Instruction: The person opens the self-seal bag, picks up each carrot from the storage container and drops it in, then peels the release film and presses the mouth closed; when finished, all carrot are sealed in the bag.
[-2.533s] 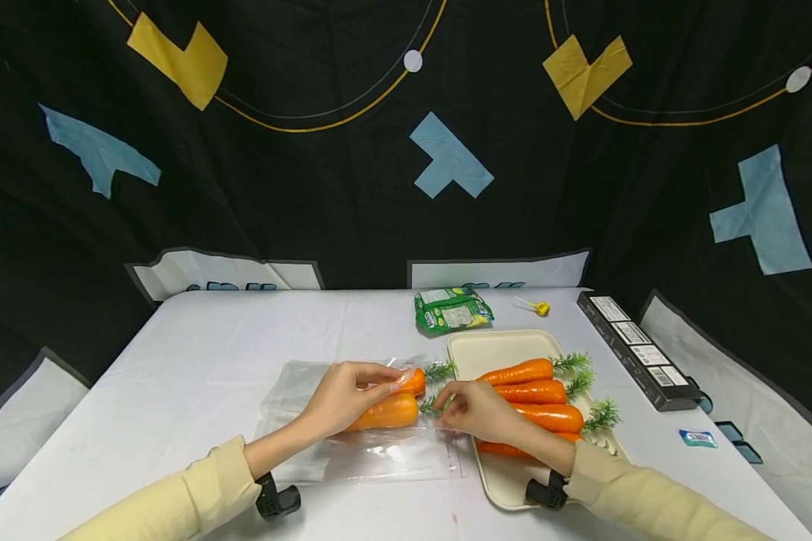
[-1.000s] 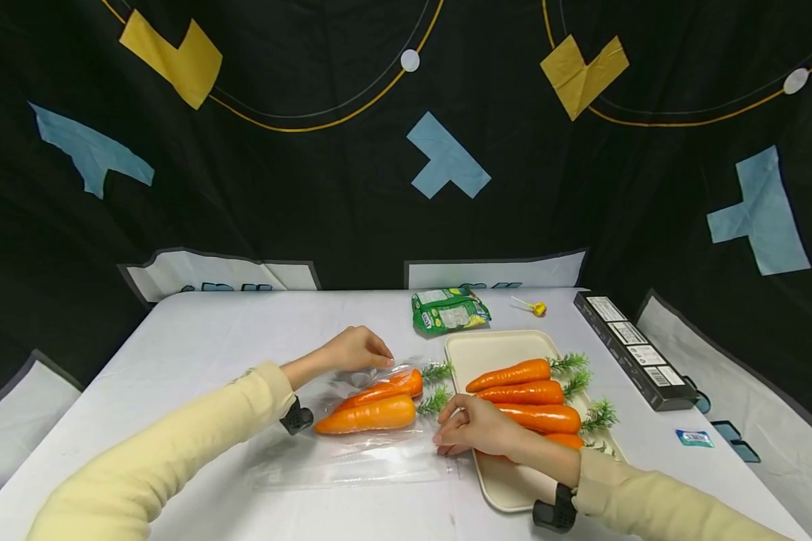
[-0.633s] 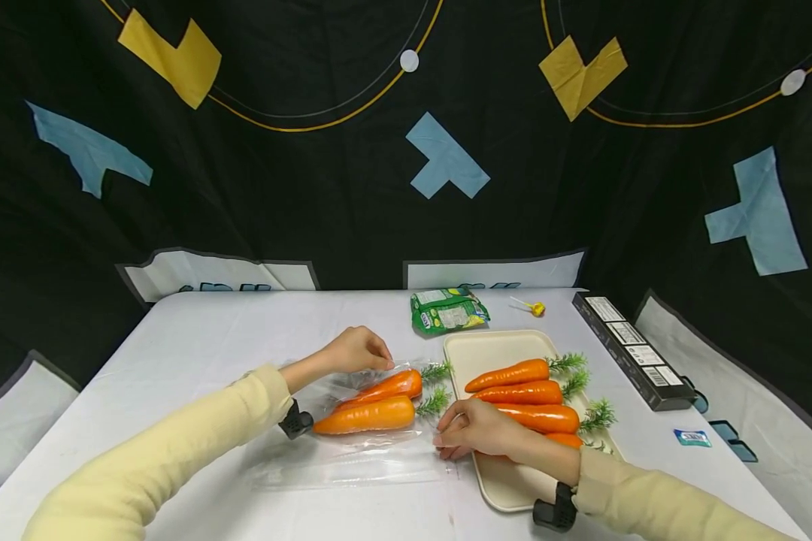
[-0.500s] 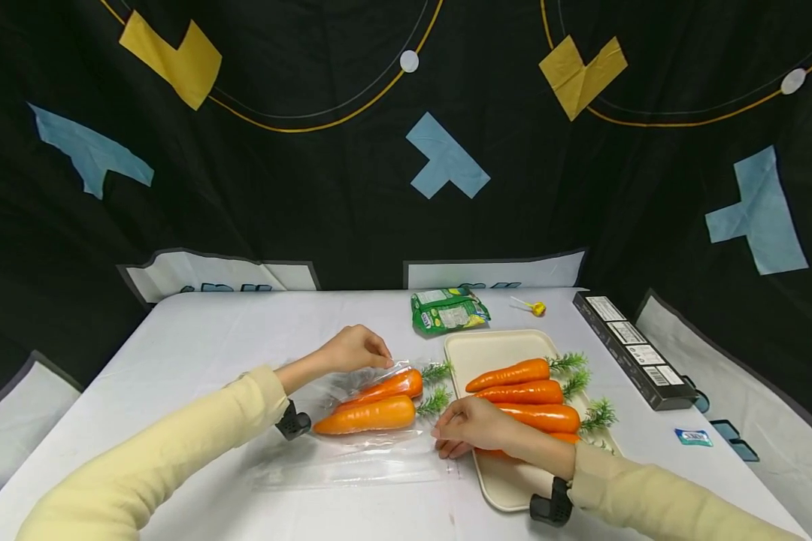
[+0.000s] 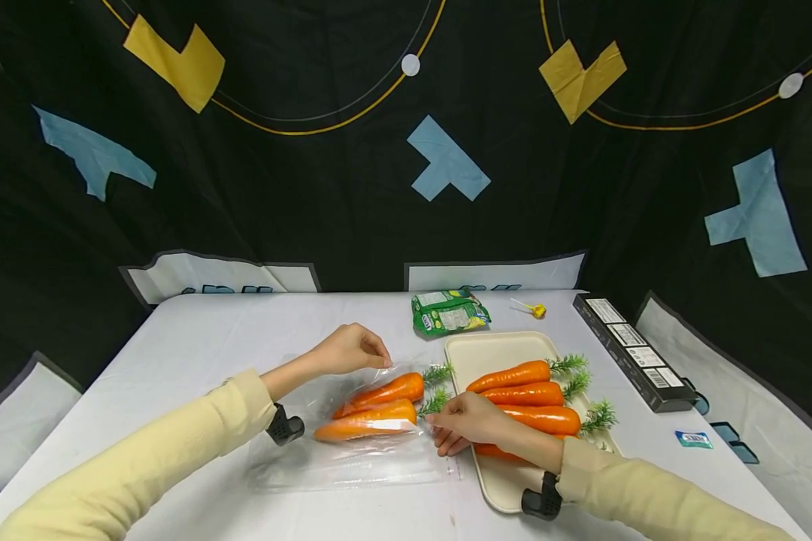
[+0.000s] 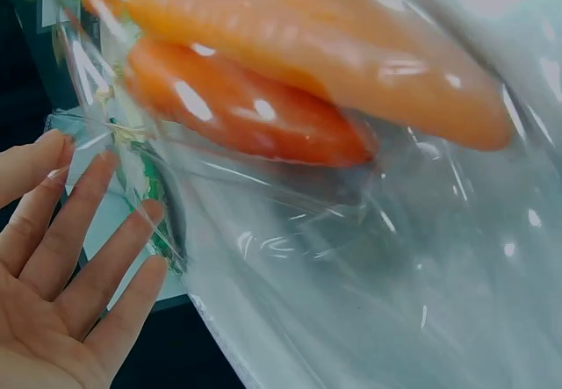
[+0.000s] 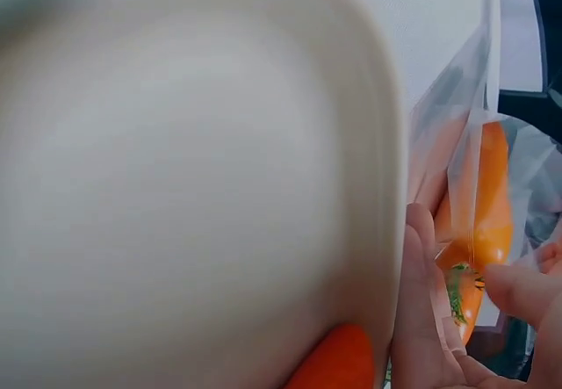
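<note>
Two orange carrots, an upper one (image 5: 392, 389) and a lower one (image 5: 362, 427), lie side by side in a clear plastic bag (image 5: 338, 472). Their green tops point right, out at the bag's mouth. My left hand (image 5: 350, 350) pinches the far edge of the mouth between thumb and index finger; its other fingers are spread in the left wrist view. My right hand (image 5: 472, 421) holds the near edge of the mouth, beside the lower carrot's top. In the right wrist view, film stretches up from the right hand (image 7: 421, 310), with an orange carrot (image 7: 493, 196) behind it.
A cream tray (image 5: 507, 488) with several more carrots (image 5: 524, 394) stands right of the bag, partly under my right forearm. Behind are a green snack packet (image 5: 450, 312) and a yellow lollipop (image 5: 537, 309). A long black box (image 5: 636, 353) and a small blue-green sachet (image 5: 694, 439) lie right.
My left hand has left the upper carrot and moved to the bag's far edge. In the last half second the right hand rises slightly, and the film's near side lifts against the lower carrot.
</note>
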Demonstrator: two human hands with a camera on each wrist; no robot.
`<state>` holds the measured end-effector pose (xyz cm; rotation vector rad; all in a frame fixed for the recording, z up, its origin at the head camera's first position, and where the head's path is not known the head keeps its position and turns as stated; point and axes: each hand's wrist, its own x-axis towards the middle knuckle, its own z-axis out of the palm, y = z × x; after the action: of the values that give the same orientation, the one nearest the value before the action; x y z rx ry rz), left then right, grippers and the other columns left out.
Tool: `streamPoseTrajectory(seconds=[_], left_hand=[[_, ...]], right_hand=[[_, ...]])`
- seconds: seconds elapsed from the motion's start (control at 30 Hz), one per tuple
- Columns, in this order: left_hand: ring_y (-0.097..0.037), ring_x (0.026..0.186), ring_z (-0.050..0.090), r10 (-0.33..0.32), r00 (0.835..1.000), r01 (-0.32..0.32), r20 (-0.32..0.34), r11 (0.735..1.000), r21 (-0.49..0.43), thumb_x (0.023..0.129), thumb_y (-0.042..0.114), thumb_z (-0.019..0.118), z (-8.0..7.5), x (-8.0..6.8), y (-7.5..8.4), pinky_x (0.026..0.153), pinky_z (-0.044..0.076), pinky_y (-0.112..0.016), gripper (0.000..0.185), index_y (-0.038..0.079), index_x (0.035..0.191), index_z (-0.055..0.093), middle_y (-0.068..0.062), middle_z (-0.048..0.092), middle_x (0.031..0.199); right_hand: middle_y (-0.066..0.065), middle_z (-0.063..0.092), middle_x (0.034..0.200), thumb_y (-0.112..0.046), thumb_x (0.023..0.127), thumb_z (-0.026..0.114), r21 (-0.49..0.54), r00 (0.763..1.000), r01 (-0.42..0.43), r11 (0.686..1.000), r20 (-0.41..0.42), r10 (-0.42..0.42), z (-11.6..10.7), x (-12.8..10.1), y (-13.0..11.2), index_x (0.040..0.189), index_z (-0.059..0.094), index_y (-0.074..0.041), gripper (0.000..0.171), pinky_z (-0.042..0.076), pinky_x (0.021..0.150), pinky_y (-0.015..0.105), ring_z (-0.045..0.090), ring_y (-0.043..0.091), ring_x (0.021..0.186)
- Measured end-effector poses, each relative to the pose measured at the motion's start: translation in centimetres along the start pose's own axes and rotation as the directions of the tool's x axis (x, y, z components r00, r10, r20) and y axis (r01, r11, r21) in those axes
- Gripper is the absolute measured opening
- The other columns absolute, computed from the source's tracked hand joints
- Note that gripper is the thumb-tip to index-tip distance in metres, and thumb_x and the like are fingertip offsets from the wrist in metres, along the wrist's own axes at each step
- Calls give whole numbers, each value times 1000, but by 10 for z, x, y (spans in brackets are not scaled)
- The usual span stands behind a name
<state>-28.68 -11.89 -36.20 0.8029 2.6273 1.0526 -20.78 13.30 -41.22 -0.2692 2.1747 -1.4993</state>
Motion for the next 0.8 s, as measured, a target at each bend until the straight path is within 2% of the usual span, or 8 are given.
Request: streamPoseTrajectory(seconds=[0.13, 0.3, 0.4, 0.53, 0.67, 0.8], left_hand=[[-13, 76, 64, 7, 1000, -7, -17, 1000, -2, 86, 17, 73, -2, -5, 3, 69, 53, -28, 8, 11, 83, 75, -3, 73, 82], [-16, 78, 66, -12, 998, 12, -57, 1000, -6, 87, 16, 72, -5, -11, 5, 71, 54, -30, 7, 11, 84, 75, 0, 72, 82], [-22, 80, 67, -18, 997, 17, -79, 1000, -16, 87, 16, 72, -9, -15, 7, 71, 54, -31, 6, 11, 85, 75, -3, 72, 84], [-21, 83, 67, -24, 994, 19, -110, 999, -42, 88, 19, 72, -15, -23, 9, 73, 54, -33, 8, 12, 87, 74, -5, 72, 87], [-22, 86, 68, -31, 989, 21, -147, 998, -67, 88, 20, 71, -22, -33, 12, 76, 54, -35, 8, 12, 88, 73, -5, 72, 88], [-17, 84, 68, -23, 980, 10, -198, 998, -67, 89, 20, 70, -30, -43, 18, 77, 54, -37, 7, 14, 88, 73, 2, 71, 84]], right_hand=[[15, 68, 73, -8, 95, 59, -1, 1000, 29, 1000, 8, -29, -1, 1, 3, 87, 61, 9, 19, 59, 61, 35, 70, 26, 64], [14, 67, 72, 1, 94, 55, -73, 988, 152, 986, -5, -152, -3, -1, 6, 88, 59, 9, 10, 59, 60, 35, 70, 28, 64], [13, 67, 72, 4, 92, 54, -152, 971, 234, 960, -20, -239, -4, -5, 4, 86, 60, 7, 8, 59, 58, 35, 70, 28, 64], [11, 67, 73, 6, 90, 55, -249, 942, 308, 918, -53, -330, -6, -10, -1, 84, 60, 3, 9, 58, 58, 35, 69, 27, 65], [9, 67, 73, 5, 90, 57, -282, 916, 347, 894, -100, -387, -9, -14, -8, 83, 61, 1, 9, 58, 60, 35, 69, 29, 67], [9, 68, 76, 2, 91, 59, -299, 891, 379, 876, -139, -433, -16, -19, -16, 84, 62, 1, 7, 58, 61, 32, 69, 30, 69]])
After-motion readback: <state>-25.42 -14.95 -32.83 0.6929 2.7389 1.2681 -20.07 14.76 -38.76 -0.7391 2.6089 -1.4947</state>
